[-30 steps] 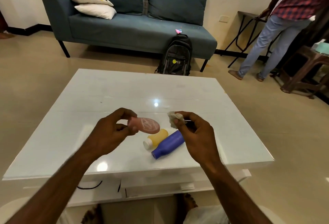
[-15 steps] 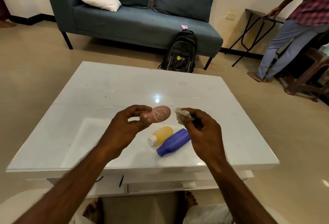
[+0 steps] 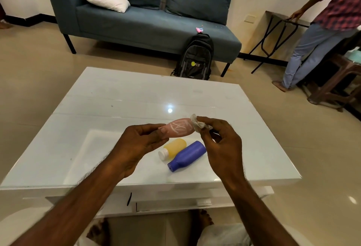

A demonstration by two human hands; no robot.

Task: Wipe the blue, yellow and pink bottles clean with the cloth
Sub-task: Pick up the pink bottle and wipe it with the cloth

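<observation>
Left hand [image 3: 139,141] fingers pinch the pink bottle [image 3: 180,129] by its neck above the table [image 3: 117,97]; white marks remain on it. Right hand [image 3: 218,144] fingers pinch the cloth [image 3: 197,123] at its far end. Yellow bottle [image 3: 173,147] and blue bottle [image 3: 187,155] lie near, apparently unwiped.

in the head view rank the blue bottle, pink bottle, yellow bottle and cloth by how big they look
1. blue bottle
2. pink bottle, close to the blue; held nearer the camera, neck hidden in the left hand, so unsure
3. yellow bottle
4. cloth, bunched in the right hand
</observation>
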